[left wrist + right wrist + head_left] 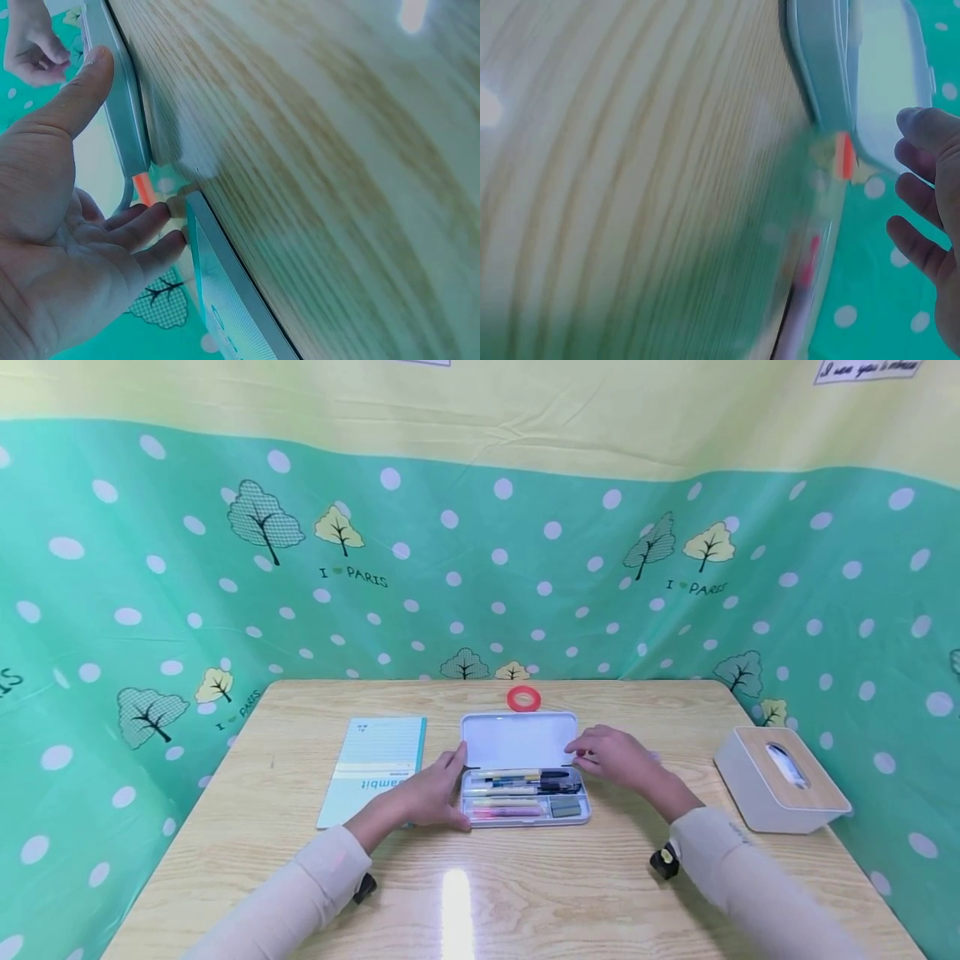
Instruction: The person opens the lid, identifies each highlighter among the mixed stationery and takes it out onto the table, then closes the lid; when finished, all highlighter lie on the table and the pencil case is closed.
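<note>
A white pencil case point(525, 823) lies in the middle of the table with its lid point(519, 739) raised and tipped back. Several pens and highlighters point(506, 812) fill its compartments, and a small grey-green block point(565, 808) sits at the front right. My left hand point(427, 793) is at the case's left side, its thumb touching the front left corner and its fingers extended toward the lid's left edge. Beside the lid's right edge is my right hand point(615, 756), fingers loosely bent and holding nothing; whether the fingertips touch the lid I cannot tell.
A light blue notebook point(371, 777) lies left of the case, partly under my left forearm. Behind the lid is a red tape roll point(523, 698). A white tissue box point(780, 785) stands at the right. The right wrist view shows a pink-tipped pen point(806, 277) on the table.
</note>
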Demonstrator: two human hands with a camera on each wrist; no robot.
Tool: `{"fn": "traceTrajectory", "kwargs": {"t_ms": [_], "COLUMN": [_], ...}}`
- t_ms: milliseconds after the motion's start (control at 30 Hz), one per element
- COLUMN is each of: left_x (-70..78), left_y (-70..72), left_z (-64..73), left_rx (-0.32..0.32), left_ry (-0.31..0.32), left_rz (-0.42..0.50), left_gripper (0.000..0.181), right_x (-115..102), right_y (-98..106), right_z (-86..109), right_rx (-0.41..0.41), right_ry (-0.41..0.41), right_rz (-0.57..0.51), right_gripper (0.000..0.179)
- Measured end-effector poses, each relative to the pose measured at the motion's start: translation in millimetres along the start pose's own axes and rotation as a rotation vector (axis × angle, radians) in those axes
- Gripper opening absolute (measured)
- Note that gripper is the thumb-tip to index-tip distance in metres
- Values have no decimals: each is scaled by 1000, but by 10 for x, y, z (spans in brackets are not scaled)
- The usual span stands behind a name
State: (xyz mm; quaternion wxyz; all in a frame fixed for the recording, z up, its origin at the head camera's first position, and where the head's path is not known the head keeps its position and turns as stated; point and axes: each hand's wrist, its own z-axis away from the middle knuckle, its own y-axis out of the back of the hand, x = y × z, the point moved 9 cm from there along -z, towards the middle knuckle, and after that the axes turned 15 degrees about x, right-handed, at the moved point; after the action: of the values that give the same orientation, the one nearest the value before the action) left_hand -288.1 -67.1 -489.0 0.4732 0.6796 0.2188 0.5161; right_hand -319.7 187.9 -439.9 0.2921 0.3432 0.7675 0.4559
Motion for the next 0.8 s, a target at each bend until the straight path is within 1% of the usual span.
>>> {"fn": "traceTrajectory", "kwargs": {"t_ms": [100, 300, 400, 700, 800], "left_x": [-8, -15, -10, -13, -7], "left_y": [-1, -6, -7, -6, -4], "left_z": [3, 2, 0, 0, -1], "left_rx": [1, 2, 0, 1, 1], "left_ry": [0, -1, 2, -4, -11], "left_rz": [1, 4, 6, 4, 5], "left_gripper": [135, 135, 135, 135, 136], "right_x": [-99, -311, -395, -625, -656], "right_y": [-79, -200, -260, -335, -350], "right_z": [-47, -112, -137, -192, -193], "right_rx": [-27, -47, -51, 4, 12], "right_ry": [16, 99, 127, 257, 280], "right_rz": [1, 12, 4, 8, 14], "right_gripper": [21, 25, 25, 20, 18]}}
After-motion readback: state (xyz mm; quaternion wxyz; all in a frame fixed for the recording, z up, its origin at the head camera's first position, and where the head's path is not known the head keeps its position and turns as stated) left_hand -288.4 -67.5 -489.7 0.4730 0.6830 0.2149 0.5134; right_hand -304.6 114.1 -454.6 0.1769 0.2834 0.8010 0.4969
